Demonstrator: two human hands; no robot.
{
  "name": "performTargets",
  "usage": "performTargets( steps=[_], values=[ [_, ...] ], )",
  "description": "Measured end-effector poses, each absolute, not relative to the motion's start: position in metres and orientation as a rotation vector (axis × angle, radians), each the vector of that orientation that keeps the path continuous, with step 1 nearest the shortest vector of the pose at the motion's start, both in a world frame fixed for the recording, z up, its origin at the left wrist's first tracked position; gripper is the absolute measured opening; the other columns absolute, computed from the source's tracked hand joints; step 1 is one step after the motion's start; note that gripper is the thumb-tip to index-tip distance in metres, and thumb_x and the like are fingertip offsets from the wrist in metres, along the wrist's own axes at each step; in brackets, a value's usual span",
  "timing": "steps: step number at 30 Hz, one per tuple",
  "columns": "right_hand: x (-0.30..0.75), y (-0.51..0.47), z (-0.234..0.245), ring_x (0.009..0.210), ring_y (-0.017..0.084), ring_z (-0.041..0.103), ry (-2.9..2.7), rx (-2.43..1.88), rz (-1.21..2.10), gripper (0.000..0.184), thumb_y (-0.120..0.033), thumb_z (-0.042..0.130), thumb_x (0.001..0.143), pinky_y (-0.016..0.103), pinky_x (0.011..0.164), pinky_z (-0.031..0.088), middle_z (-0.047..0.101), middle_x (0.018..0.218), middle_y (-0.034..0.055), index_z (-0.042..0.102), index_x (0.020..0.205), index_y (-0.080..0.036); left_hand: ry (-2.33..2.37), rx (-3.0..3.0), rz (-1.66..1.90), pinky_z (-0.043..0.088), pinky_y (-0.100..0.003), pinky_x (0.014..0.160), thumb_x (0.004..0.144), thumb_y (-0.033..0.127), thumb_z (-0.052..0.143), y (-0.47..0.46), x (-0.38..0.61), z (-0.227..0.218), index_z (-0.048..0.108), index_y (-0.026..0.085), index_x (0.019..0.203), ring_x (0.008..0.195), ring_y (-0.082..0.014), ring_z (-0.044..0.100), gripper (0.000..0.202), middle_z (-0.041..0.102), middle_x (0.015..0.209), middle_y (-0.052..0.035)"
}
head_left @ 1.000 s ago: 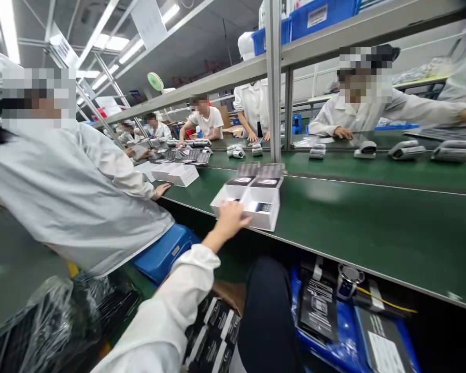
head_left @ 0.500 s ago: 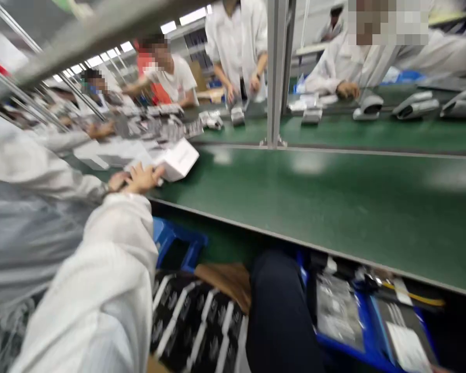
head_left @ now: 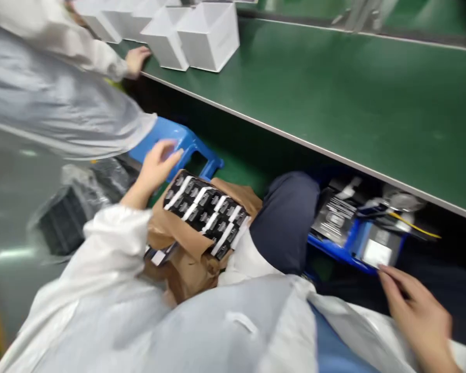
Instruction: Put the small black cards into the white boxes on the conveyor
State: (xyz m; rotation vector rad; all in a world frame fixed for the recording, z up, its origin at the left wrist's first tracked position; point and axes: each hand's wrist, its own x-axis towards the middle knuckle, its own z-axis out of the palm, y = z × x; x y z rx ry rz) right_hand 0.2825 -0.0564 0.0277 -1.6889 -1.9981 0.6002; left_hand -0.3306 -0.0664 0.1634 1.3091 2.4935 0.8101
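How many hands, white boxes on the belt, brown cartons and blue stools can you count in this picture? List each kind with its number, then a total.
Hands: 3, the left hand, the right hand, a co-worker's hand
White boxes: 4 at least; the row runs past the edge
Brown carton: 1
Blue stool: 1
Total: 9

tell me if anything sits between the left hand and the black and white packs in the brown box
Nothing visible does. The left hand hovers open just past the box's far left corner, above the blue stool, and the packs lie uncovered in the open brown box.
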Motion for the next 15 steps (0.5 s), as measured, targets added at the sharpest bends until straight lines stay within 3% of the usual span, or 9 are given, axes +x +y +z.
performTargets(
  steps=[2, 4, 8, 10, 13, 15],
  values=[
    [0.282, -0.058, 0.031, 0.09, 0.028, 0.069, -2.038, -1.566, 0.574, 0.036, -0.056, 0.052, 0.09, 0.044, 0.084, 0.055, 0.073, 0.098, 0.0062, 0.072, 0.095, -0.026, 2.454, 1.141, 0.81, 0.047, -0.048, 0.1, 0.068, 0.071, 0.06, -0.123, -0.289, 0.111, 0.066, 0.015, 0.089, 0.099, -0.0275, 0.066, 0.06, 0.072, 0.099, -0.0104],
    [0.281, -0.06, 0.034, 0.089, 0.024, 0.069, -2.05, -1.479, 0.512, 0.028, -0.044, 0.053, 0.094, 0.039, 0.084, 0.055, 0.072, 0.098, 0.0057, 0.072, 0.098, -0.024, 2.381, 1.024, 0.82, 0.055, -0.047, 0.083, 0.06, 0.079, 0.057, -0.167, -0.246, 0.059, 0.062, 0.02, 0.07, 0.078, -0.0282, 0.068, 0.06, 0.071, 0.075, -0.0086],
    [0.256, -0.063, 0.042, 0.1, 0.025, 0.065, -2.093, -1.397, 0.221, 0.025, -0.029, 0.048, 0.098, 0.043, 0.092, 0.053, 0.07, 0.107, 0.0105, 0.069, 0.109, -0.021, 2.196, 0.934, 0.868, 0.057, -0.039, 0.063, 0.062, 0.077, 0.054, -0.209, -0.176, -0.01, 0.065, 0.021, 0.071, 0.066, -0.0265, 0.068, 0.058, 0.071, 0.068, -0.0083],
    [0.227, -0.058, 0.044, 0.118, 0.03, 0.056, -2.237, -1.335, 0.151, 0.029, -0.029, 0.049, 0.098, 0.049, 0.1, 0.047, 0.064, 0.122, 0.0151, 0.066, 0.119, -0.018, 2.146, 0.936, 0.922, 0.058, -0.04, 0.067, 0.067, 0.072, 0.054, -0.206, -0.156, -0.017, 0.066, 0.02, 0.074, 0.07, -0.0271, 0.07, 0.054, 0.073, 0.073, -0.0094],
    [0.179, -0.036, 0.039, 0.139, 0.035, 0.035, -2.48, -1.308, 0.167, 0.041, -0.031, 0.053, 0.097, 0.057, 0.109, 0.036, 0.046, 0.147, 0.0164, 0.056, 0.135, -0.018, 2.143, 0.992, 1.061, 0.055, -0.044, 0.088, 0.079, 0.062, 0.051, -0.178, -0.136, 0.004, 0.068, 0.021, 0.089, 0.092, -0.0276, 0.069, 0.046, 0.073, 0.095, -0.011],
    [0.158, -0.019, 0.034, 0.142, 0.036, 0.029, -2.535, -1.371, 0.189, 0.045, -0.032, 0.054, 0.097, 0.06, 0.11, 0.032, 0.039, 0.152, 0.0147, 0.052, 0.14, -0.021, 2.08, 1.103, 1.226, 0.048, -0.043, 0.103, 0.086, 0.054, 0.05, -0.148, -0.119, 0.033, 0.068, 0.022, 0.101, 0.108, -0.0251, 0.064, 0.039, 0.07, 0.11, -0.0093]
  ],
)
